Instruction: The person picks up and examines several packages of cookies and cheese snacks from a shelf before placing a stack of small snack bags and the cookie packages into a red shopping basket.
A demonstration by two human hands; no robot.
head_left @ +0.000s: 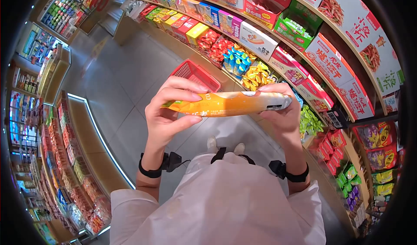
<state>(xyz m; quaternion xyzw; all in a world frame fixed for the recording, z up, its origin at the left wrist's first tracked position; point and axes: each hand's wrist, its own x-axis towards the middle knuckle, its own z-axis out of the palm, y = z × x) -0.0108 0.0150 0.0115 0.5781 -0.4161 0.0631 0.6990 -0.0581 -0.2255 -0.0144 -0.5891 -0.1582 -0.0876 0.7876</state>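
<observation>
An orange snack packet point(226, 105), long and slim with white print and a barcode near its right end, is held level in front of my chest. My left hand point(171, 104) pinches its left end between thumb and fingers. Around the right end, my right hand point(282, 112) is closed, with fingers above and thumb below. Both hands wear black wrist straps. Below and beyond the packet, a red plastic basket point(191, 71) stands on the floor, partly hidden by my left hand and the packet.
Curving along the right, a snack shelf point(260, 54) bears boxes and loose packets in several colours. Yellow packets point(257, 75) and blue packets point(237, 59) lie just past my hands. At left stands a lit display counter point(93, 136) with packaged goods. Grey tiled floor point(130, 75) runs between.
</observation>
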